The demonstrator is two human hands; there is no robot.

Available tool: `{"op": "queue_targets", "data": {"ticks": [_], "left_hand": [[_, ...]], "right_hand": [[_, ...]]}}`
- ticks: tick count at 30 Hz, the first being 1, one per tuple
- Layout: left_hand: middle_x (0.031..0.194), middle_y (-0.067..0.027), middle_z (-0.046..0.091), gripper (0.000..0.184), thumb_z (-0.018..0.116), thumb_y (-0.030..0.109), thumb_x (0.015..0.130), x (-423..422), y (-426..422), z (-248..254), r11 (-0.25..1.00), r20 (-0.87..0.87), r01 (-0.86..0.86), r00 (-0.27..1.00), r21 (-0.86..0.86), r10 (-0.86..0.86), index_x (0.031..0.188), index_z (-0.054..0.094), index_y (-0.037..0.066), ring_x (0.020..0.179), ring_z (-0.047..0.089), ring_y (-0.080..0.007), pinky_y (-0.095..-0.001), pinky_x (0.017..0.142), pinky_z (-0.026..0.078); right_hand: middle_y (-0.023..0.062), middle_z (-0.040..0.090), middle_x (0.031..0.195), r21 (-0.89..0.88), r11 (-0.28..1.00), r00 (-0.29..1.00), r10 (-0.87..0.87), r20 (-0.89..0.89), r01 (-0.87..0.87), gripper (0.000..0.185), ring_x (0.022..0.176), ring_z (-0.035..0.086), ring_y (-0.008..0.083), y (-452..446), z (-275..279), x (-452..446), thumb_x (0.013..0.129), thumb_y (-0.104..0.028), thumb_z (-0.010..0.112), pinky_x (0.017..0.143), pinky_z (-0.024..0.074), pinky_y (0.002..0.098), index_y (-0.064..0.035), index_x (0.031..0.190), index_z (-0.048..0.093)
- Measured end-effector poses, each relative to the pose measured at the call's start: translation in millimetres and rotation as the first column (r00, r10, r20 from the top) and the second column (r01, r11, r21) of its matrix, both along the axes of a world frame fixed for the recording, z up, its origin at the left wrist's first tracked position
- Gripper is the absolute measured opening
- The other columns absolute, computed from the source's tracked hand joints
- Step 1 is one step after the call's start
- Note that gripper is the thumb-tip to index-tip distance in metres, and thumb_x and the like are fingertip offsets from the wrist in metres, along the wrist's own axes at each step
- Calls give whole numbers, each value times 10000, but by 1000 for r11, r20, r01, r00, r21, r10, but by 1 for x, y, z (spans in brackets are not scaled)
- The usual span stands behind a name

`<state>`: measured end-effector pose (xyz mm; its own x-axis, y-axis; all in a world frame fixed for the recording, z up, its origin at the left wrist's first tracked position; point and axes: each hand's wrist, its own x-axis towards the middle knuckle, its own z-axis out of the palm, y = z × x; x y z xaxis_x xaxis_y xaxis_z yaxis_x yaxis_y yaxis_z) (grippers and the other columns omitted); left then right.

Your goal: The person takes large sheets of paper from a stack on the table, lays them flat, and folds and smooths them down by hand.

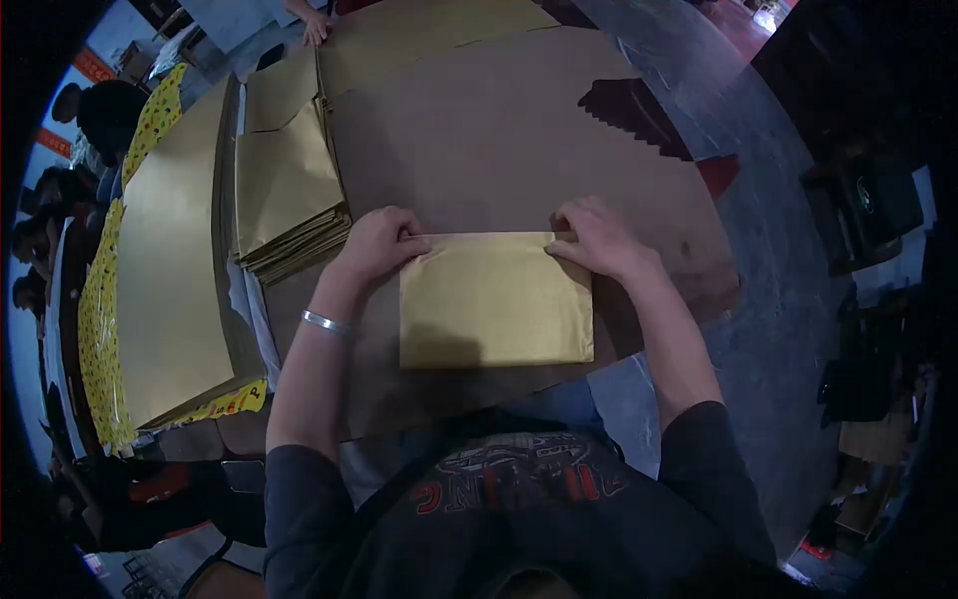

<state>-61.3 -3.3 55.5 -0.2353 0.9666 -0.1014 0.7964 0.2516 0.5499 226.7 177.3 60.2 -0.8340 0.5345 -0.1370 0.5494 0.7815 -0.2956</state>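
A folded gold sheet [496,304] lies flat on the brown tabletop in front of me, its pale far edge running between my hands. My left hand [384,243] is closed on the far left corner, thumb and fingers pinched together. At the far right corner, my right hand [596,238] grips the same edge between thumb and curled fingers. To the left of my left hand stands a stack of folded gold pieces [289,190] with several layers showing at its near end. Whether the sheet is paper or cloth I cannot tell.
Further left, large flat gold sheets [170,270] lie over a yellow patterned cover [100,329]. Another person's hand [316,27] rests by gold sheets [429,40] at the far end. A dark jagged-edged piece [634,115] lies near the right edge of the brown tabletop [479,130].
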Motion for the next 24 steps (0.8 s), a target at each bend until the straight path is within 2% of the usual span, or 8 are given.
{"op": "queue_targets", "data": {"ticks": [9, 11, 15, 17, 19, 22, 23, 24], "left_hand": [[818, -138, 646, 255, 762, 240, 758, 3, -8, -8, 996, -27, -12, 1000, 84, 15, 824, 638, 27, 796, 636, -308, -413, 711, 502], [786, -134, 661, 237, 754, 220, 780, 7, -10, -2, 996, 125, -89, 988, -2, 88, 835, 640, 21, 743, 651, -285, -389, 680, 509], [741, -133, 661, 222, 749, 184, 792, 9, -11, -10, 980, 198, -170, 969, 101, 148, 844, 630, 4, 696, 653, -278, -390, 649, 510], [792, -140, 659, 186, 735, 155, 805, 14, -12, -10, 973, 231, -226, 951, 54, 208, 870, 633, 13, 741, 656, -270, -376, 675, 511], [869, -147, 653, 173, 719, 128, 817, 17, -11, -19, 845, 30, -257, 961, 469, 276, 922, 637, 17, 786, 646, -257, -350, 709, 508], [889, -99, 639, 177, 697, 118, 853, 38, -17, -12, 674, 265, -442, 896, 592, 356, 975, 631, 7, 799, 619, -204, -313, 735, 501], [879, -76, 635, 173, 688, 122, 871, 50, -22, -3, 596, 406, -533, 846, 601, 347, 983, 630, 4, 798, 611, -173, -302, 734, 499], [918, -37, 634, 140, 648, 145, 926, 62, -29, 5, 666, 529, -583, 786, 465, 319, 975, 639, 14, 844, 592, -107, -269, 735, 489]], "right_hand": [[158, 601, 1081, -100, 994, 998, -31, 49, 36, 369, 1122, 542, 327, -10, 13, 6, 843, -371, 684, 946, 454, 430, -44, 1003, 623], [159, 637, 915, -131, 985, 993, -105, 50, 111, 323, 925, 609, 335, -13, 17, 3, 834, -324, 697, 831, 485, 430, -32, 952, 626], [194, 658, 1021, -137, 979, 987, -144, 66, 152, 333, 1006, 625, 353, -20, 6, 5, 873, -339, 645, 856, 494, 459, -38, 1014, 642], [208, 674, 980, -133, 991, 999, -33, -12, 31, 302, 971, 638, 369, -25, 12, 8, 898, -310, 618, 825, 500, 466, -33, 1012, 650], [200, 676, 948, -93, 992, 992, -97, -82, 90, 285, 932, 641, 380, -25, 26, 9, 901, -296, 612, 805, 502, 475, -32, 998, 652], [180, 676, 877, -6, 977, 943, -206, -260, 212, 180, 831, 644, 395, -27, 63, 11, 897, -202, 621, 740, 511, 466, -36, 963, 648], [167, 674, 854, 33, 976, 873, -178, -455, 216, 136, 804, 648, 375, -25, 76, 11, 887, -163, 630, 718, 511, 454, -38, 938, 642], [154, 673, 832, 71, 971, 766, -133, -629, 227, 92, 778, 652, 355, -26, 89, 13, 876, -125, 640, 696, 511, 441, -40, 914, 636]]}}
